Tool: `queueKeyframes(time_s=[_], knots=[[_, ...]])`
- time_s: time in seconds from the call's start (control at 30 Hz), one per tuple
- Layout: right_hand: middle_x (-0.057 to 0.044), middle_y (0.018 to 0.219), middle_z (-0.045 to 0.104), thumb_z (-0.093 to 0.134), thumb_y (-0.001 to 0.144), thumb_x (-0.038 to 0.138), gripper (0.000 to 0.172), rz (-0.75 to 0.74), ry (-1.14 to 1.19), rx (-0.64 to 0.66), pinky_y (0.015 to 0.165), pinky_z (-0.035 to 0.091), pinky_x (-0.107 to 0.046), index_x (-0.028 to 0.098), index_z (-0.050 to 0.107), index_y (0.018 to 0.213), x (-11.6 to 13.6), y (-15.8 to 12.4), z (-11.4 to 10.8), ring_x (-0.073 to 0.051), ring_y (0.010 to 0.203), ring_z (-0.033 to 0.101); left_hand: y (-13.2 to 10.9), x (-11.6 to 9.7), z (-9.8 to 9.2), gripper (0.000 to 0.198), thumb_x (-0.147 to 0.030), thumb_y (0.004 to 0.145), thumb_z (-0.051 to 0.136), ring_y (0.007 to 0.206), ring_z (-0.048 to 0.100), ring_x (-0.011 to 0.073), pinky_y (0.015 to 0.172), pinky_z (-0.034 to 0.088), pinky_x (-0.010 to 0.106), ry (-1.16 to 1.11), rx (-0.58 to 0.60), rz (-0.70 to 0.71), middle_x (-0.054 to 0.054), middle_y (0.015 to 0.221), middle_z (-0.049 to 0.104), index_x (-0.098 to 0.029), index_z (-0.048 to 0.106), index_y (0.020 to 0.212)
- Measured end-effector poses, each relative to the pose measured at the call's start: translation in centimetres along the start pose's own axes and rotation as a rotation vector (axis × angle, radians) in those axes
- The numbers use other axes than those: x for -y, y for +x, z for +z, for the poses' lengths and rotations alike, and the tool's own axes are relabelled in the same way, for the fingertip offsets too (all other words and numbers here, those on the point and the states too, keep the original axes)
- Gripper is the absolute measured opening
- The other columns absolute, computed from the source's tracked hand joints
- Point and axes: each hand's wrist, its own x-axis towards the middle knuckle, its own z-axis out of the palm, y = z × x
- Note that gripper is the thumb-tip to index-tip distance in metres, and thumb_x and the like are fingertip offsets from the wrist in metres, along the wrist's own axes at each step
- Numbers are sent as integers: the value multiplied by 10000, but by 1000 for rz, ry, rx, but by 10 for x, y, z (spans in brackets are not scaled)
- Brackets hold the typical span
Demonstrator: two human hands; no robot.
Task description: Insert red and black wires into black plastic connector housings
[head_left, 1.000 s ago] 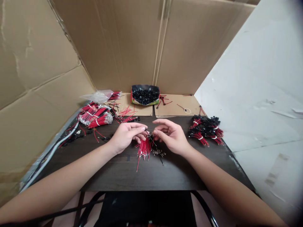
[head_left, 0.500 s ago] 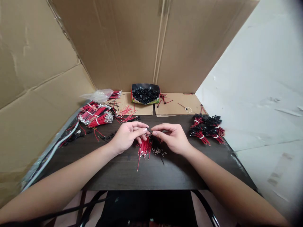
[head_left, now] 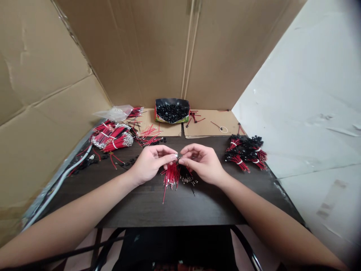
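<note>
My left hand [head_left: 151,162] and my right hand [head_left: 205,162] meet over the middle of the dark table, thumb and fingertips pinched close together. Between their tips is a small black piece [head_left: 178,159] with a pale glint beside it; the fingers cover most of it, so its exact kind is hidden. Right below the hands lies a loose bunch of red wires [head_left: 171,177] with metal tips. Beside it, under my right hand, black wires [head_left: 188,180] fan out with their silver ends toward me.
An open box [head_left: 172,119] of small black parts stands at the back. Tied bundles of red wires [head_left: 113,136] lie left, near a plastic bag [head_left: 114,113]. Tied wire bundles with black ends [head_left: 246,152] lie right. Cardboard panels [head_left: 146,49] rise behind and left.
My fingertips have drawn slightly closer together around the small piece. The whole view has shifted a little; the wires and bundles lie as before.
</note>
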Motion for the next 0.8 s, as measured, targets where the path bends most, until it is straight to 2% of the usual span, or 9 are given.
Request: queueKeyframes(time_s=[0.2, 0.53, 0.8], knots=[[-25, 814, 750, 987, 735, 452, 451, 38, 6, 10, 553, 533, -254, 182, 732, 992, 2, 0, 0, -113, 618, 625, 0, 2, 1, 252, -355, 830, 911, 674, 646, 139, 681, 540, 284, -15, 5, -7, 66, 829, 785, -161, 840, 975], [-13, 785, 730, 1017, 699, 401, 461, 50, 34, 18, 564, 502, -236, 171, 735, 980, 1, -1, 0, -103, 629, 608, 2, 3, -1, 278, -342, 834, 909, 668, 653, 122, 688, 546, 266, -24, 58, -41, 57, 825, 793, -147, 838, 1019], [-39, 821, 758, 1024, 691, 366, 442, 38, 43, -12, 611, 566, -277, 176, 730, 961, 1, -3, 0, -137, 668, 677, 3, 5, -2, 272, -319, 852, 894, 678, 659, 118, 689, 548, 260, -26, 64, -31, 53, 836, 796, -142, 827, 1047]])
